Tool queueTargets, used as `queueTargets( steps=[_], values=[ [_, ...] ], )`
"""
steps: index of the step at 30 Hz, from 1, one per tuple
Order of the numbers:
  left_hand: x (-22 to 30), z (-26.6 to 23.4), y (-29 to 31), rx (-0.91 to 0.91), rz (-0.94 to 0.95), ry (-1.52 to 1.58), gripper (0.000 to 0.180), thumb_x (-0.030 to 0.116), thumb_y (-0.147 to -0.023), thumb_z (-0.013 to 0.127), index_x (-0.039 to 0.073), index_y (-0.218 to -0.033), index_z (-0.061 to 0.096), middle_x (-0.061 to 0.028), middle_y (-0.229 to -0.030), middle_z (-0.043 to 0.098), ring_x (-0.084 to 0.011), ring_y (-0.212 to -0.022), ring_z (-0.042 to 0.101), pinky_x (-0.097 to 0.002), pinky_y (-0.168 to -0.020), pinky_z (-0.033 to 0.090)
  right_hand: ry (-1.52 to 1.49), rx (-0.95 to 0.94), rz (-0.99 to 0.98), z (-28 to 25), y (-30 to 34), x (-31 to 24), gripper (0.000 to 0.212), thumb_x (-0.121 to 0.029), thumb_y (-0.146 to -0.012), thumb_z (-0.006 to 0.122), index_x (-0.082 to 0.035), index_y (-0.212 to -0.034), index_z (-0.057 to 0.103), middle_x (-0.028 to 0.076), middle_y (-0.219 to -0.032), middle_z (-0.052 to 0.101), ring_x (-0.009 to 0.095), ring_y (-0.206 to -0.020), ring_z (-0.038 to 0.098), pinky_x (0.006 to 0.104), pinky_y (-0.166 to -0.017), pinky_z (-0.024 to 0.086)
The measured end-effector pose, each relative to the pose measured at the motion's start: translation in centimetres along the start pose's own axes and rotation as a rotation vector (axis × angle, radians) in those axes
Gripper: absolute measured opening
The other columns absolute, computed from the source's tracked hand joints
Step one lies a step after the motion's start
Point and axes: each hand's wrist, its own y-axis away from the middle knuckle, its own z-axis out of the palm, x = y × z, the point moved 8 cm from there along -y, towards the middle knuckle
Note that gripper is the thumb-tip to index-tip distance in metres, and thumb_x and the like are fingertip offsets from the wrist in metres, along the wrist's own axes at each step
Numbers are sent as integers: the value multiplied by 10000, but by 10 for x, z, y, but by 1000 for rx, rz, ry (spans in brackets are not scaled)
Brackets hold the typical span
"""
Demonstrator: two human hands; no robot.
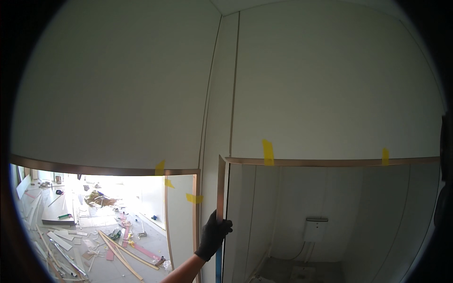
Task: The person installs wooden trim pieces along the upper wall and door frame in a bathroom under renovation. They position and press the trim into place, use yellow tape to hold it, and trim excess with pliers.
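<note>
My left hand [214, 237], in a black glove, reaches up from the lower edge. It is closed around an upright strip of brownish door trim [221, 188]. The strip's slanted top end stands beside the left end of a horizontal trim piece [306, 162] over the right doorway. Below my hand the strip's edge looks blue [218, 266]. Yellow tape [268, 153] and a second yellow tape piece [385, 156] cross the horizontal trim. My right hand is out of view.
On the left, a trimmed doorway frame [196, 226] bears more yellow tape [194, 198]. Through it, wooden strips [120, 254], white offcuts [61, 238] and other debris litter a bright floor. The dim right room holds a white wall-mounted box [315, 230].
</note>
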Motion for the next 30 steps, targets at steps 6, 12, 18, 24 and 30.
queueTargets(
  steps=[6, 12, 18, 24, 30],
  values=[
    [-4, -27, 37, 114, -69, -210, 384, 62, -972, 621, 13, -1328, 487, -63, -839, 662, -132, -707, 656, -272, -621, 544, 9, 118, -135, -12, -5, -53, 337, -423, -906, 697, -95, -974, 657, 108, -760, 696, 321, -688, 689, 419, -630, 550],
    [-10, -58, 13, -14, -179, 112, 347, 172, -1002, 611, -17, -1278, 518, -40, -697, 579, -154, -538, 573, -289, -520, 480, 8, 224, -246, 8, -3, -51, 433, -429, -904, 709, -52, -1090, 605, 115, -729, 696, 317, -681, 699, 419, -618, 560],
    [-13, -78, 0, -109, -261, 63, 355, 283, -1009, 615, 23, -1246, 568, -57, -734, 634, -161, -582, 627, -289, -527, 508, 133, -94, -167, 58, 6, 34, 456, -335, -786, 775, -87, -1157, 681, 179, -1183, 613, 362, -993, 658, 443, -841, 552],
    [-45, -106, -4, -84, -305, -22, 318, 309, -1009, 614, 40, -1176, 590, -66, -758, 658, -168, -614, 657, -299, -525, 516, -45, 56, -167, 1, 40, 32, 408, -357, -801, 762, -98, -1107, 689, 204, -985, 656, 379, -832, 675, 499, -749, 537],
    [-62, -105, -10, -89, -252, -17, 321, 329, -956, 695, 34, -1001, 577, -59, -723, 637, -164, -595, 657, -278, -514, 491, -86, 181, 9, -35, 64, 29, 292, -295, -880, 719, -67, -1047, 643, 204, -767, 667, 395, -713, 669, 472, -602, 518]
  ],
)
